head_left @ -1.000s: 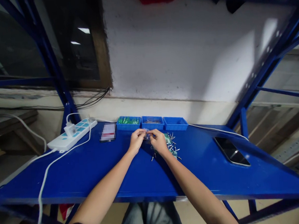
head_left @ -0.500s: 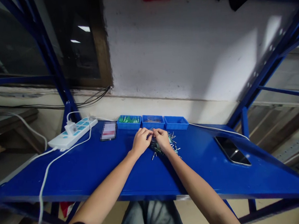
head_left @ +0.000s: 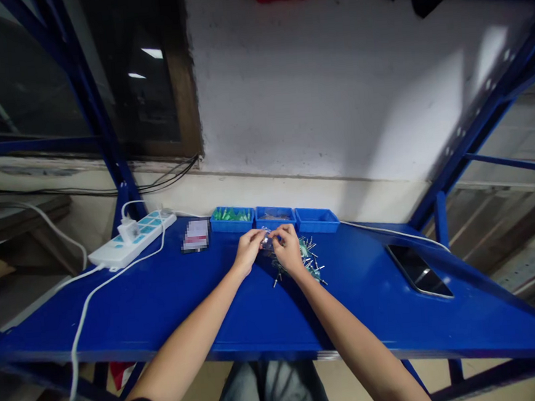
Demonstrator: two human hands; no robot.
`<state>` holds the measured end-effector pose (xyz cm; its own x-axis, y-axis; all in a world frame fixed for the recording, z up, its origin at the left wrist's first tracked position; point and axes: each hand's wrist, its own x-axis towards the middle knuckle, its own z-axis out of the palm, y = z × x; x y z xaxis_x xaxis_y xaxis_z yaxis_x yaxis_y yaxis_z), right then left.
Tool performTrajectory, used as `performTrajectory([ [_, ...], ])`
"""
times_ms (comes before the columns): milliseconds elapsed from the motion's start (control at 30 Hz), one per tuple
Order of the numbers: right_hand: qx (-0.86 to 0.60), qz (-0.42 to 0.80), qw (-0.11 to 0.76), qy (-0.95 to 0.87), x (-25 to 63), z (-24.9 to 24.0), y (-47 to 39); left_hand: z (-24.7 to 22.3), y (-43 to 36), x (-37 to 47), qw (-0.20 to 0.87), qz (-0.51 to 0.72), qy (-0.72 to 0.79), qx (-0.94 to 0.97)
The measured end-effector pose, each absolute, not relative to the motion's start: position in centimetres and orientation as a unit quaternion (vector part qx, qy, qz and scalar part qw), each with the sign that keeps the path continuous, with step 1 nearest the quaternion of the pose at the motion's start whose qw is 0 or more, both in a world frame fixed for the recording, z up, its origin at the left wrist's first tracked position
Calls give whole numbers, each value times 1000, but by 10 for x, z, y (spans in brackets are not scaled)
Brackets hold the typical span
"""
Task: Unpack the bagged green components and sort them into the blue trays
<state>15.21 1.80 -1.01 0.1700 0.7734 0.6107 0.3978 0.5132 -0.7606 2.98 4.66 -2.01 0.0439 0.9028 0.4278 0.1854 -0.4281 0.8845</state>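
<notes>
Between my two hands is a small clear plastic bag (head_left: 266, 240), its surface shiny. My left hand (head_left: 249, 250) pinches the bag's left side. On its right side, my right hand (head_left: 287, 247) has its fingers closed at the bag; whether a small part is also between them cannot be made out. A pile of small metal-tipped pieces with green parts (head_left: 310, 260) lies on the table beside and partly behind my right hand. Just beyond the hands stand a blue bin of green pieces (head_left: 231, 215), a bin of thin small parts (head_left: 275, 216) and a third blue bin (head_left: 316, 219).
The blue table (head_left: 174, 307) carries a white power strip (head_left: 134, 240) with a plug and cables at the left, and a blurred card (head_left: 196, 236) near the back. A black phone (head_left: 419, 270) lies at the right. Blue frame posts rise on both sides.
The hands have moved slightly apart, and the clear bag now shows between them. My right hand's fingers have curled more.
</notes>
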Motion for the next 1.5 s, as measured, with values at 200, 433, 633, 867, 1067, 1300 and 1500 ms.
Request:
performTrajectory([
  [200, -512, 189, 599, -586, 155, -15, 26, -18, 42, 28, 247, 552, 408, 684],
  [433, -513, 242, 591, -573, 160, -19, 32, -16, 37, 32, 194, 508, 359, 759],
  [633, -521, 191, 617, -558, 157, -14, 32, -16, 44, 22, 142, 407, 426, 796],
  [867, -501, -138, 710, -475, 187, 43, 4, -25, 50, 9, 121, 308, 506, 796],
  [1067, -454, -324, 695, -453, 202, 85, 11, -26, 44, 14, 116, 271, 515, 805],
  [1300, -609, -125, 433, -652, 189, 31, 28, -19, 44, 17, 146, 319, 490, 798],
  [1500, -541, 17, 376, -752, 176, -5, 18, -18, 46, 20, 214, 402, 418, 785],
])
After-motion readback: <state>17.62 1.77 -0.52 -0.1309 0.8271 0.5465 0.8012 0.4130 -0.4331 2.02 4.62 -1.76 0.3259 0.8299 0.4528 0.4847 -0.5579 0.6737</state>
